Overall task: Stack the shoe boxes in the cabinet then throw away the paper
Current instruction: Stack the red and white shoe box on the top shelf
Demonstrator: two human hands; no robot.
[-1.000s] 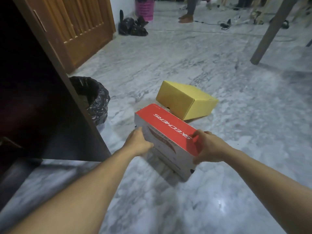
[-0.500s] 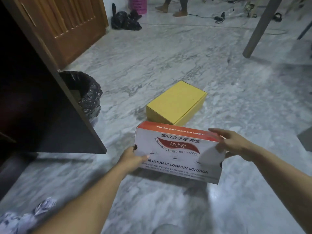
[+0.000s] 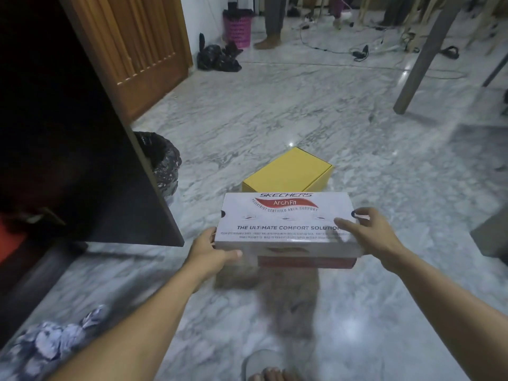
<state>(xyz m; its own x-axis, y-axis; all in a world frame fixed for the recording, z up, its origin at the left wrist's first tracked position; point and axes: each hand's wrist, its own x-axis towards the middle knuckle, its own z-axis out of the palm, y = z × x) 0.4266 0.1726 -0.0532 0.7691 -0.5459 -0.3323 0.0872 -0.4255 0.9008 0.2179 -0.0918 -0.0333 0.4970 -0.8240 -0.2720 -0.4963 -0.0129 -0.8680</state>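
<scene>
Marble floor [image 3: 275,119] spreads grey and white under everything, glossy in patches. To my left stands the dark cabinet [image 3: 55,133], its open door [image 3: 132,188] edge-on toward me and the inside too dark to make out. Behind that door sits a bin lined with a black bag [image 3: 162,163], partly hidden.

Between my hands, lifted clear of the floor, is the Skechers shoe box [image 3: 286,224], its white printed side turned up toward me and its red lid [image 3: 305,261] facing down and toward me. My left hand [image 3: 209,254] grips the box's near left corner, thumb curled along the near edge and the other fingers hidden behind the end. My right hand [image 3: 371,235] clamps the right end, fingers [image 3: 346,225] spread over the printed side.

Just beyond the box, resting on the floor, is the yellow box [image 3: 291,171], closed, well apart from the cabinet. Crumpled paper [image 3: 49,342] lies low at my left, near the cabinet's base. My slippered foot [image 3: 266,367] shows at the bottom edge.

Far back, a pink basket [image 3: 237,28] stands by the wall with black bags [image 3: 218,57] near it.
</scene>
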